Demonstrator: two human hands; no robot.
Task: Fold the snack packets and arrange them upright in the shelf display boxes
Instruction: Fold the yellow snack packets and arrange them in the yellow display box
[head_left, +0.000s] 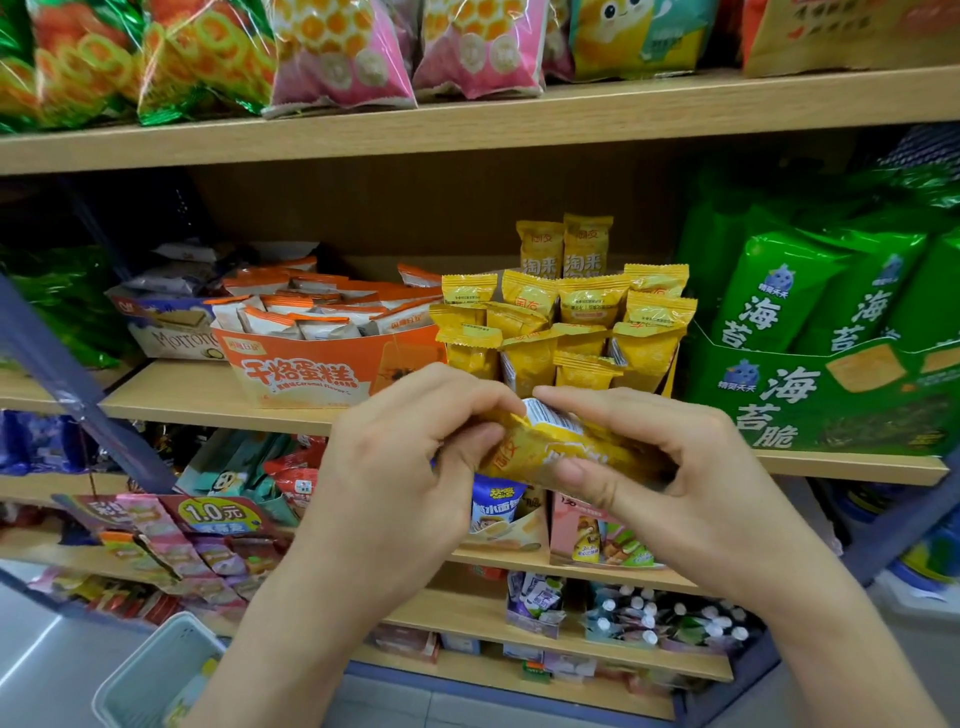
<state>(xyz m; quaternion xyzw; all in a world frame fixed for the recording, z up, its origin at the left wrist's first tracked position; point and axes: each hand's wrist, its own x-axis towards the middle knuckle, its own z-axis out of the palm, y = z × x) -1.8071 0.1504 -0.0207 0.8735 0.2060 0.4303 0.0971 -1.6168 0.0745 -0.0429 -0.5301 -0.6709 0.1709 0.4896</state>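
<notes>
Both hands' fingers (457, 447) pinching yellow snack packet (540, 449), between them

Pale plastic basket (156, 670) at lower left; 1.0 price sign (215, 514) above it.

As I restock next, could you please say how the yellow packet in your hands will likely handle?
The yellow packet is probably floppy: its end curls between the left hand and right hand. Its glossy film looks slippery. It likely tips alone; the shelved packets lean on each other.
</notes>
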